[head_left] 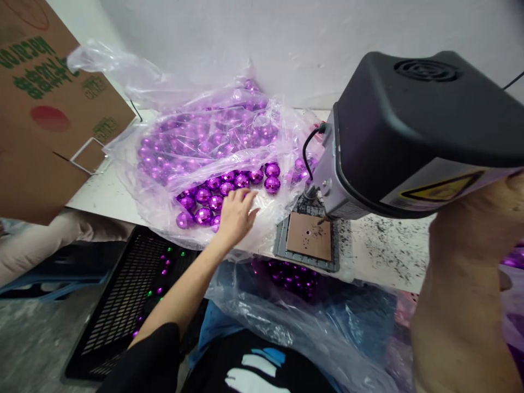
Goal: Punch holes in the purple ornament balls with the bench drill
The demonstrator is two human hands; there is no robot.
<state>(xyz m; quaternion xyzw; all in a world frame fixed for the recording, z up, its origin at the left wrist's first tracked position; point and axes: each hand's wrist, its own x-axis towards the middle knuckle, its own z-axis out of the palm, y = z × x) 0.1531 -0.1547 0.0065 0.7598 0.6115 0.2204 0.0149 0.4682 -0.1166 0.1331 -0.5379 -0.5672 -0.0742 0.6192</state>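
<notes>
My left hand (236, 215) reaches over the front of a pile of shiny purple faceted balls (203, 195). Its fingers are stretched forward and the thumb stands apart; nothing shows held in it. The fingertips are at the nearest balls, and whether they press on one is hard to see. A clear plastic bag (192, 123) covers most of the pile. On the far right, my right hand (507, 199) is raised beside a black bench press machine (434, 114). Its fingers are cut off or hidden, so its grip cannot be seen.
Under the machine head lies a brown square plate (309, 237) with a small hole, on a grey metal base (282, 240). Black specks litter the white table (380, 245). A cardboard box (53, 120) stands left. Below are a black crate (110, 311) and another person's leg (53, 243).
</notes>
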